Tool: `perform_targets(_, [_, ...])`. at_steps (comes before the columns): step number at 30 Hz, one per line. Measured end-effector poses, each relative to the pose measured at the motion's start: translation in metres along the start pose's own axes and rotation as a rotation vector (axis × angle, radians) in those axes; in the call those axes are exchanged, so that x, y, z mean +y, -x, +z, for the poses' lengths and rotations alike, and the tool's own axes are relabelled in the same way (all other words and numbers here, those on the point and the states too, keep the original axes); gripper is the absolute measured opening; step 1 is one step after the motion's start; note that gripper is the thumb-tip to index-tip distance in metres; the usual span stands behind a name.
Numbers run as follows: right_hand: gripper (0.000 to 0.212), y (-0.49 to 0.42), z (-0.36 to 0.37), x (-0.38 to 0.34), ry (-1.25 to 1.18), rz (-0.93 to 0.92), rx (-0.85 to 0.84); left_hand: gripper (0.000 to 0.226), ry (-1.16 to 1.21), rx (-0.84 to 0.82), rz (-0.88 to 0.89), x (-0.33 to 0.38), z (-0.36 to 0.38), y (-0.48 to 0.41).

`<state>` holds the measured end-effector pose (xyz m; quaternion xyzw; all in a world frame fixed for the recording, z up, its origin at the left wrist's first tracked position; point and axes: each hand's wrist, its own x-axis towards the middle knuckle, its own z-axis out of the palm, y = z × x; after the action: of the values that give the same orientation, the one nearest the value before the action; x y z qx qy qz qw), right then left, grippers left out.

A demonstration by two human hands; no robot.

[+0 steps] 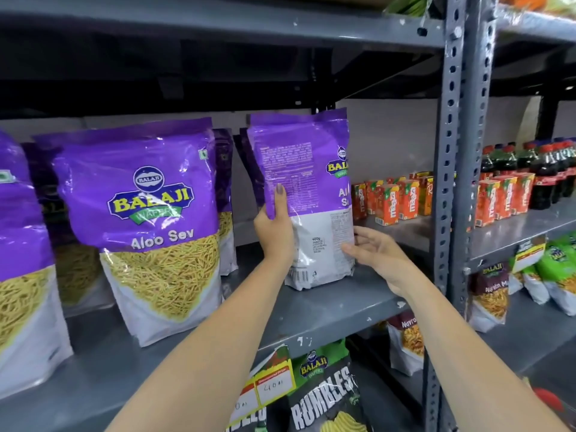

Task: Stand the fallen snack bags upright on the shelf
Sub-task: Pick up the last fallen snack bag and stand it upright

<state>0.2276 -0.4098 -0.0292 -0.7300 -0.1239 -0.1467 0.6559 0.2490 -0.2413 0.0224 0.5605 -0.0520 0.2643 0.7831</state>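
Note:
A purple and white snack bag (314,188) stands upright on the grey shelf (327,310), turned so its side and back face me. My left hand (276,227) grips its left edge, thumb on the printed panel. My right hand (378,254) rests with open fingers against the bag's lower right side. To the left another purple Aloo Sev bag (146,226) stands upright, with more purple bags (226,194) behind it and one (21,275) at the far left edge.
A perforated grey upright post (448,169) bounds the shelf on the right. Orange juice cartons (392,198) and dark bottles (542,176) stand beyond it. Below hang price tags (274,385) over Rumbles bags (327,397); other snack bags (558,275) fill the lower right shelf.

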Motion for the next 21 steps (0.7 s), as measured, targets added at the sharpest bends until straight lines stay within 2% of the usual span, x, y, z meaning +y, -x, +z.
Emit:
perform_targets(3, [0.035,-0.002,-0.003,0.005,0.02,-0.014,0.001,0.034,-0.009,-0.09,0.047,-0.005,-0.003,0.001])
perform_targets(7, [0.039,-0.002,-0.008,0.01,-0.023,-0.029,0.035,0.098,-0.193,-0.278,0.17,-0.016,-0.012,-0.005])
perform_targets(9, [0.044,-0.001,-0.01,0.008,-0.055,-0.036,0.067,0.117,-0.326,-0.323,0.212,-0.023,-0.018,-0.01])
perform_targets(11, [0.043,0.002,-0.011,0.005,-0.145,-0.032,0.121,0.116,-0.364,-0.3,0.171,-0.025,-0.024,-0.017])
perform_targets(12, [0.043,0.003,-0.011,0.004,-0.196,-0.018,0.151,0.108,-0.402,-0.263,0.155,-0.022,-0.025,-0.017])
perform_targets(13, [0.044,0.004,-0.011,0.003,-0.222,-0.007,0.174,0.093,-0.465,-0.197,0.147,-0.022,-0.028,-0.018])
perform_targets(15, [0.04,0.007,-0.009,0.003,-0.168,-0.019,0.143,0.045,-0.553,-0.091,0.195,-0.028,-0.032,-0.021])
perform_targets(16, [0.033,0.009,-0.008,0.004,-0.101,-0.038,0.114,0.023,-0.566,-0.099,0.206,-0.03,-0.034,-0.019])
perform_targets(17, [0.024,0.01,-0.006,0.005,-0.037,-0.064,0.091,0.016,-0.558,-0.147,0.2,-0.033,-0.033,-0.019])
perform_targets(19, [0.015,0.009,-0.006,0.007,0.024,-0.135,0.057,0.041,-0.493,-0.28,0.07,-0.028,-0.03,-0.012])
perform_targets(21, [0.017,0.006,-0.008,0.008,0.001,-0.177,0.024,0.071,-0.418,-0.391,-0.11,-0.015,-0.029,-0.006])
